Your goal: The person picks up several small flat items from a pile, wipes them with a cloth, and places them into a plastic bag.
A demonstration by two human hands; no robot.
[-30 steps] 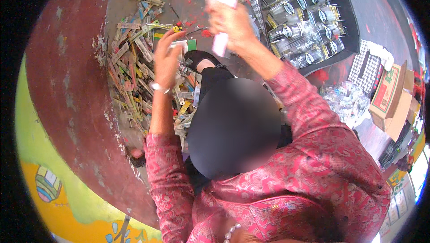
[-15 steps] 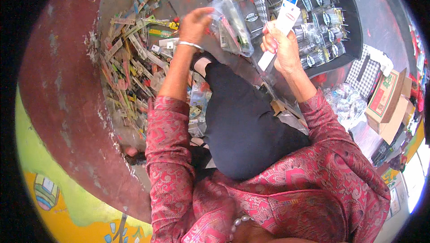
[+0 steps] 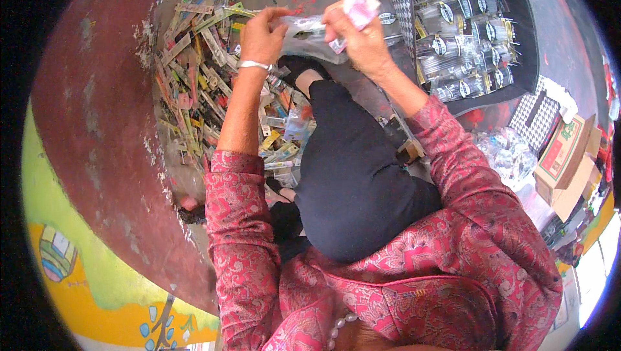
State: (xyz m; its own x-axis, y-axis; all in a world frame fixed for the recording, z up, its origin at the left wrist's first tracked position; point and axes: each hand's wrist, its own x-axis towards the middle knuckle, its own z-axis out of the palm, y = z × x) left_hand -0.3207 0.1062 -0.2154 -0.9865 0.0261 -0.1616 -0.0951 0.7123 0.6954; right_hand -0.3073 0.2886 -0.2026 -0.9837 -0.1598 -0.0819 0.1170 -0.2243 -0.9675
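Observation:
My left hand (image 3: 260, 39) is closed on one side of a clear plastic bag (image 3: 314, 39). The bag is stretched sideways between my two hands, above the floor. My right hand (image 3: 369, 48) grips a narrow white packet (image 3: 359, 3) with a blue top end and a pinkish patch, smeared by motion. Those right fingers also lie at the bag's other side; whether they pinch it, I cannot tell. Below and left of my left hand spreads a heap of slim, colourful packaged strips (image 3: 194, 86).
On the right, a black container (image 3: 527, 60) holds several clear packs (image 3: 453, 47) with black labels. Farther right are a bundle of clear plastic (image 3: 508, 153), a checkered panel (image 3: 533, 111) and an opened cardboard box (image 3: 563, 163). A dark red curved wall (image 3: 97, 105) borders the left.
My right hand has moved left and up with the packet, toward my left hand. The bag, hanging down before, is now drawn sideways between both hands. The view has shifted slightly.

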